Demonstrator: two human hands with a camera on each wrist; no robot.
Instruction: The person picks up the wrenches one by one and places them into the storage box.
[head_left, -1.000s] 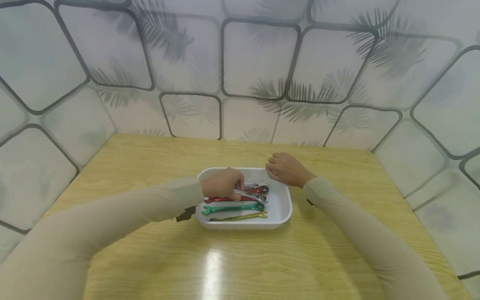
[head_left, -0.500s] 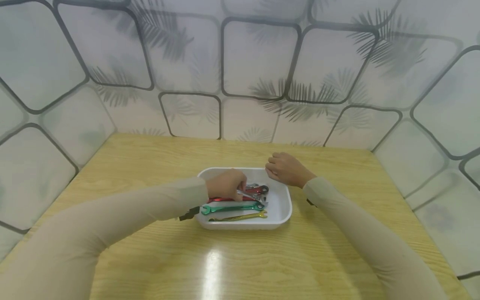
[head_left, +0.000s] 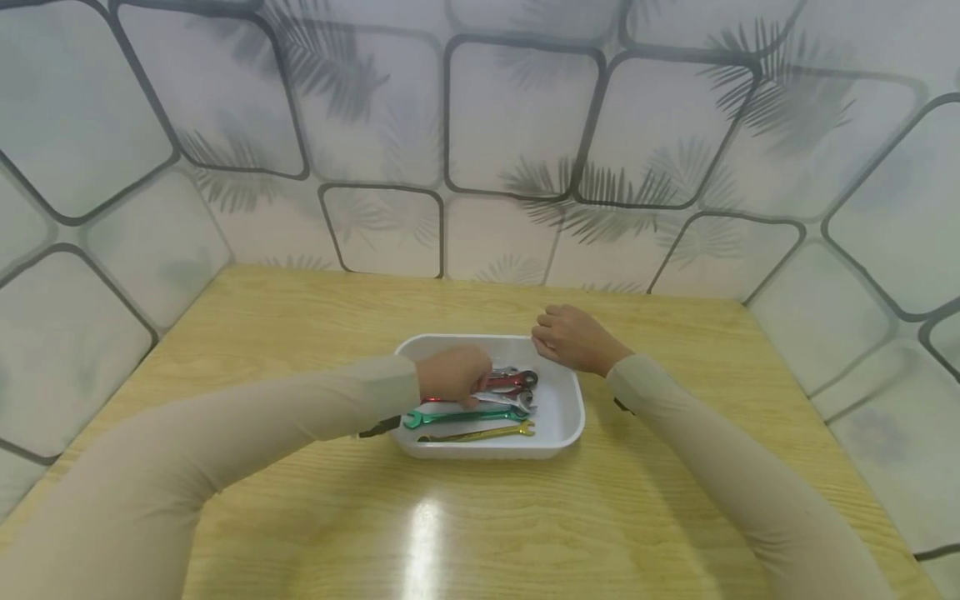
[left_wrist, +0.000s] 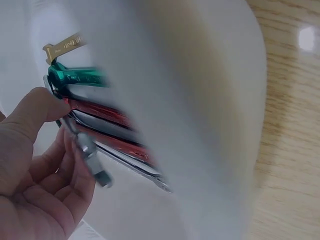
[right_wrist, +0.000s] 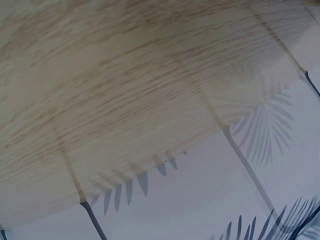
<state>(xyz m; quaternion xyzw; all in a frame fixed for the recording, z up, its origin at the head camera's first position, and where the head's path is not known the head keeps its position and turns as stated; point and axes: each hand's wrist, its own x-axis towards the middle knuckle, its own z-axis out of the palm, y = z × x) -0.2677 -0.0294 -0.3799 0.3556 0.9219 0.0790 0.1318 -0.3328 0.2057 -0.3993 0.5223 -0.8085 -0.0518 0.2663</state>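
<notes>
My left hand (head_left: 456,373) is over the white tray (head_left: 564,425), pinching a silver wrench (left_wrist: 86,145) between thumb and fingers. In the head view the wrench's open end (head_left: 523,402) points right, close over the other wrenches. A green wrench (head_left: 457,417) and a gold wrench (head_left: 480,434) lie nearer the tray's front. Behind the held one are red wrenches (left_wrist: 111,116) and another silver wrench (left_wrist: 145,172), partly covered by the hand in the head view. With fingers curled, my right hand (head_left: 573,337) grips the tray's back right corner; it is out of the right wrist view.
The tray stands on a yellow wood-grain table (head_left: 495,525). A patterned wall covering (head_left: 495,233) rises along the table's back and both sides. In the left wrist view the tray's wall (left_wrist: 200,110) blocks part of the wrenches.
My left hand has shifted slightly right and then lowered, and the silver wrench now lies flatter, nearer the green one. The right hand and the tray have stayed in place.
</notes>
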